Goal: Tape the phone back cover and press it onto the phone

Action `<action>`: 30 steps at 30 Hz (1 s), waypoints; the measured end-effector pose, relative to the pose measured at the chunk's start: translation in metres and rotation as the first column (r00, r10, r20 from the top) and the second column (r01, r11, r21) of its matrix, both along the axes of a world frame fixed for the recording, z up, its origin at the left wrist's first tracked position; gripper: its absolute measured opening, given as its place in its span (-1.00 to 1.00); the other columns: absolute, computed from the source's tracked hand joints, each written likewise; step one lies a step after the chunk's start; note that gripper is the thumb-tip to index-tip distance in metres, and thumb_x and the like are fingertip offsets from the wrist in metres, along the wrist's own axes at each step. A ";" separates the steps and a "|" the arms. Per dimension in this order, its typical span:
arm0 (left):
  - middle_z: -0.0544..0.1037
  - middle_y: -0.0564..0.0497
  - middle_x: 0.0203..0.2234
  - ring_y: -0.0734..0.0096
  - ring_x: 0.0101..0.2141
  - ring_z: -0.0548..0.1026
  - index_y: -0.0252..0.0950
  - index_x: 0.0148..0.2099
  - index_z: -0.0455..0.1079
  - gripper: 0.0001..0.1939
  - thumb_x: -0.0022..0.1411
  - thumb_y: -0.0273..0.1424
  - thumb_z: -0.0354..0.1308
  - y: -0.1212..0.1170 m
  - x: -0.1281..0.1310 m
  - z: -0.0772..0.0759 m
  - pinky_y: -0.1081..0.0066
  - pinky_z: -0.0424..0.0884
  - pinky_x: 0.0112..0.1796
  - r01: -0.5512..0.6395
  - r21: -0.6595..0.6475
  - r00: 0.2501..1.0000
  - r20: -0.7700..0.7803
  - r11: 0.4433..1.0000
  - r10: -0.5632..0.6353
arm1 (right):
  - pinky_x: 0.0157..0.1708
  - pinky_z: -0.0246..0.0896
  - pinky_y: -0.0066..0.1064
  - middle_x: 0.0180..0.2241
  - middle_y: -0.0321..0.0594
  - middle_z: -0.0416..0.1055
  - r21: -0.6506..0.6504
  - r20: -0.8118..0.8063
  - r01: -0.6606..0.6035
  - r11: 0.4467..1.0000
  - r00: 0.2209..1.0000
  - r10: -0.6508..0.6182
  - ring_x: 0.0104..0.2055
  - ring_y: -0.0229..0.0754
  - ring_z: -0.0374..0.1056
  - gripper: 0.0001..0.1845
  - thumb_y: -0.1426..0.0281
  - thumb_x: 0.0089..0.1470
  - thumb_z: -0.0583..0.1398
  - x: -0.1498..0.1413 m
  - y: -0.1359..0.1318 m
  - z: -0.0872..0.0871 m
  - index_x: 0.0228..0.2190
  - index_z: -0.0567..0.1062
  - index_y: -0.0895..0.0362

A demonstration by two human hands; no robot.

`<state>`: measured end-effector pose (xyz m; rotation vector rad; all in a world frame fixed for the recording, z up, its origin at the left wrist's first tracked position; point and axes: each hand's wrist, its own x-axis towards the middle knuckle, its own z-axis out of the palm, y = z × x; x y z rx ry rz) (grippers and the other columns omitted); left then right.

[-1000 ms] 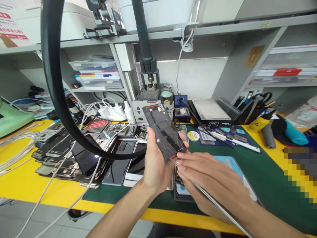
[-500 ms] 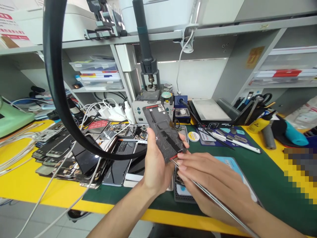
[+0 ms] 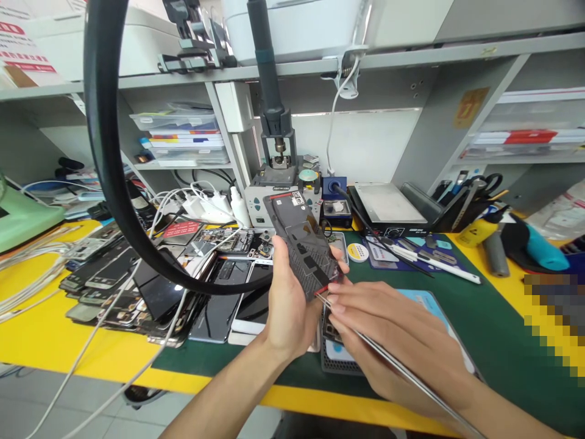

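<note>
Black thick hose (image 3: 103, 146) loops left of a dark-grey patterned phone panel (image 3: 304, 244) raised above the bench, left hand (image 3: 287, 299) curled around it, right hand (image 3: 393, 335) pinching silver metal tweezers (image 3: 388, 360) at its lower edge.

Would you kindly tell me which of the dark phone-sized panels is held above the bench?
The dark grey rectangular panel with red-edged ends, in the left hand; the other dark panels lie on the bench.

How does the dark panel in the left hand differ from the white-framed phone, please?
The dark panel is held tilted in the left hand; the white-framed phone lies flat. The dark panel has red edging, whereas the white-framed phone shows a white border. Both are rectangular.
</note>
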<state>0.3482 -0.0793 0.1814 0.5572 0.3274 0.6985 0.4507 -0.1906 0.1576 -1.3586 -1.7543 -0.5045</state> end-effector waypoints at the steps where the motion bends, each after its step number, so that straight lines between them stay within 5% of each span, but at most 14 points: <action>1: 0.60 -0.10 -0.33 0.32 -0.36 0.55 -0.37 -0.22 0.60 -0.21 0.43 0.18 -0.22 0.000 0.000 0.000 0.37 0.54 -0.27 0.000 0.001 1.000 0.000 1.000 0.000 | 0.05 0.58 -0.25 -0.04 -0.13 0.64 -0.002 0.003 -0.003 1.000 1.000 0.003 -0.06 -0.03 0.61 -0.86 0.48 0.23 0.29 0.000 0.000 0.000 -0.16 0.60 0.10; 30: 0.54 -0.08 -0.44 0.37 -0.47 0.45 -0.36 -0.23 0.58 -0.22 0.43 0.18 -0.22 -0.001 0.000 -0.001 0.39 0.50 -0.37 -0.006 0.028 1.000 0.005 1.000 0.006 | 0.00 0.60 -0.32 -0.14 -0.15 0.67 0.003 0.035 0.020 1.000 0.999 -0.020 -0.10 -0.07 0.63 -0.88 0.48 0.28 0.24 -0.002 0.001 0.009 -0.21 0.61 0.10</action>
